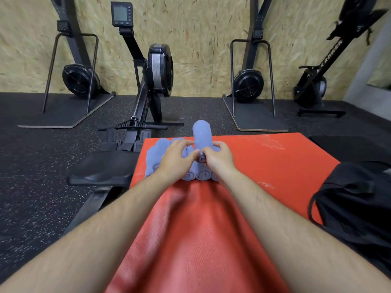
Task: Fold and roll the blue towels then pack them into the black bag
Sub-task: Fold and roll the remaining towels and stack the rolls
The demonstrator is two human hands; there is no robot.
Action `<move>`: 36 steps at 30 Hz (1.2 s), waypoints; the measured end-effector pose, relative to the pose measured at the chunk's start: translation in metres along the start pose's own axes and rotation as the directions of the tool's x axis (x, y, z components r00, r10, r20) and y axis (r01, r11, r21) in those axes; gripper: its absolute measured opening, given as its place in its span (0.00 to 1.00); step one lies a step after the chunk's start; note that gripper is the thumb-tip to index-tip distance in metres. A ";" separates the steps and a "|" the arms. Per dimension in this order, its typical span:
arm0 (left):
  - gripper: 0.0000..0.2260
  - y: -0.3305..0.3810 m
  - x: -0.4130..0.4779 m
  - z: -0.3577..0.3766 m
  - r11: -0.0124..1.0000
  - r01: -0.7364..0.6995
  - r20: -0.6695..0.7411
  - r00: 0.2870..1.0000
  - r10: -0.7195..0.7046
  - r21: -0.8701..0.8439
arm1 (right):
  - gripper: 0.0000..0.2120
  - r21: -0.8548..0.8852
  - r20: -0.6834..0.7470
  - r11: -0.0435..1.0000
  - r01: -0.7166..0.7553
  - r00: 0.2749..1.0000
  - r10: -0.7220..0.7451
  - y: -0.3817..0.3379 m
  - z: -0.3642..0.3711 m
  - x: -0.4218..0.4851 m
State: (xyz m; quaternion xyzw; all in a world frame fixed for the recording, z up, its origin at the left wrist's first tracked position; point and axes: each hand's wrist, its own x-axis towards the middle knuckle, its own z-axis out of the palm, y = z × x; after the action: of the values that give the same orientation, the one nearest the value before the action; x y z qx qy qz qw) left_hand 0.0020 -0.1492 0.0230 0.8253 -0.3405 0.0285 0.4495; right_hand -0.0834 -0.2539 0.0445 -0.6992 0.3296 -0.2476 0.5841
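Several rolled blue towels (194, 175) lie side by side at the far left of a red mat (264, 166). One more rolled blue towel (201, 134) is raised above them, its far end tilted up. My right hand (218, 158) grips its near end with curled fingers. My left hand (176, 156) rests over the row of rolls, thumb and fingertips meeting the raised towel's near end beside the right hand. The black bag (355, 199) lies crumpled at the mat's right edge, its drawstring hanging over the side.
A rowing machine (148, 92) stands just left of the mat, its black seat (103, 168) close to the towels. More black exercise machines (249, 81) line the chipboard wall behind. Black speckled rubber floor (42, 197) surrounds the mat.
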 end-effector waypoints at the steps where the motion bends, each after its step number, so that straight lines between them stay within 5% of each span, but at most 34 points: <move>1: 0.15 -0.006 0.004 0.003 0.994 -0.005 -0.006 1.000 0.006 0.108 | 0.16 -0.041 -0.008 0.999 0.000 1.000 0.000 0.000 0.004 0.008; 4: 0.16 -0.026 0.010 0.011 0.932 -0.022 0.035 0.999 0.009 0.361 | 0.18 -0.206 -0.002 0.978 0.015 1.000 -0.015 0.012 0.022 0.029; 9: 0.19 -0.043 0.004 0.020 0.880 -0.096 0.168 0.986 0.019 0.465 | 0.13 -0.566 0.088 0.820 0.079 0.995 -0.035 0.040 0.049 0.038; 13: 0.21 -0.043 -0.002 0.016 0.848 -0.169 0.237 0.970 0.053 0.503 | 0.19 -0.723 0.122 0.678 0.130 0.991 -0.061 0.041 0.045 0.034; 19: 0.23 -0.039 -0.025 -0.004 0.863 -0.178 0.247 0.967 0.064 0.473 | 0.18 -0.768 0.173 0.589 0.253 0.967 -0.190 0.038 0.030 -0.002; 26: 0.22 -0.051 -0.097 -0.055 0.851 -0.173 0.161 0.981 0.106 0.496 | 0.16 -0.757 0.364 0.403 0.514 0.844 -0.393 0.045 0.055 -0.081; 36: 0.20 -0.117 -0.217 -0.160 0.807 0.034 0.098 0.989 -0.113 0.590 | 0.16 -0.559 0.651 0.342 0.755 0.655 -0.384 0.064 0.166 -0.185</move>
State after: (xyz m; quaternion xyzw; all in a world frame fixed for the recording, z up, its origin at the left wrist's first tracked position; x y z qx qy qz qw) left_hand -0.0539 0.1312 -0.0429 0.9364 -0.3111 0.0614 0.1507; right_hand -0.0947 -0.0130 -0.0432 -0.9850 -0.0007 -0.1135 0.1297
